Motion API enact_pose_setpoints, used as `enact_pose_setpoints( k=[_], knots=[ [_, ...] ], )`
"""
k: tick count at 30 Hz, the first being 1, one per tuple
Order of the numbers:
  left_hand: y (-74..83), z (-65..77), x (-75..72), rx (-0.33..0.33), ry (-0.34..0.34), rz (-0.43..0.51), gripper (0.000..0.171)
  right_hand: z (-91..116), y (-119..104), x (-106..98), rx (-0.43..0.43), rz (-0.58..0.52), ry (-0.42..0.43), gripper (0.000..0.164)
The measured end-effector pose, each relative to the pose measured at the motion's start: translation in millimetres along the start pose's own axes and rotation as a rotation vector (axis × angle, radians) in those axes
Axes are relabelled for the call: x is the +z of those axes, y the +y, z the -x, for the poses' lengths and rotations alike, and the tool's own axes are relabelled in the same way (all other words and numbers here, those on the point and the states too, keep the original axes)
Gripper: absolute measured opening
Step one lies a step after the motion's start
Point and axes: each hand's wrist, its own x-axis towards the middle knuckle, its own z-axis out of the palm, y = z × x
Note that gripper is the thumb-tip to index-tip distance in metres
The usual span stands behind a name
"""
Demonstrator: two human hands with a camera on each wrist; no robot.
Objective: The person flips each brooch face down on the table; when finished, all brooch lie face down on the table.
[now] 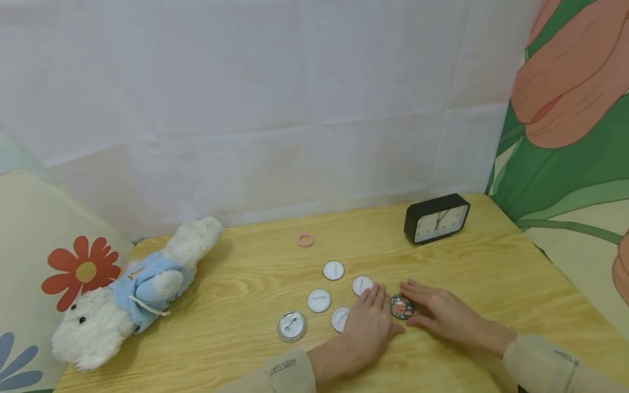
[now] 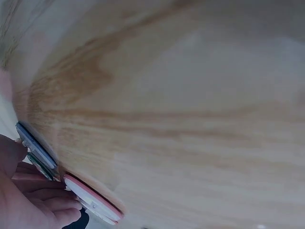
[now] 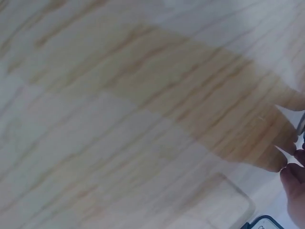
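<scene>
A round pin badge with a dark, colourful picture (image 1: 402,307) lies face up between both hands. My right hand (image 1: 444,314) holds its right side, the thumb near and the fingers at the far edge. On the badge's left, my left hand (image 1: 368,330) lies with its fingers straight, palm down, covering part of a white-backed badge (image 1: 340,320). Its fingertips reach another white-backed badge (image 1: 362,285). The left wrist view has that hand's fingers beside a pink-edged badge (image 2: 93,198) and a blue-edged badge (image 2: 37,144). Only fingertips of my right hand (image 3: 295,183) appear in the right wrist view.
More pin badges lie back up: one white (image 1: 333,270), another white (image 1: 319,301), and a silver one (image 1: 292,326) that looks stacked. A pink ring (image 1: 305,240) sits farther back. A black clock (image 1: 437,219) stands back right; a white plush dog (image 1: 142,295) lies left.
</scene>
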Motion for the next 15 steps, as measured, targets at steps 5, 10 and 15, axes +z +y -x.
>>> enact_pose_setpoints(
  k=[5,10,15],
  knots=[
    [-0.6,-2.4,-0.4,-0.008,-0.015,0.055,0.084,-0.8,1.6,-1.2,0.013,-0.015,-0.023,0.059],
    [0.1,-3.4,-1.5,-0.018,-0.035,0.085,0.087,-1.5,1.8,-1.2,0.005,-0.008,-0.030,0.055],
    [0.9,-4.3,-1.0,-0.023,-0.033,0.089,0.086,-0.6,2.2,-0.6,-0.009,0.000,-0.024,0.053]
  ],
)
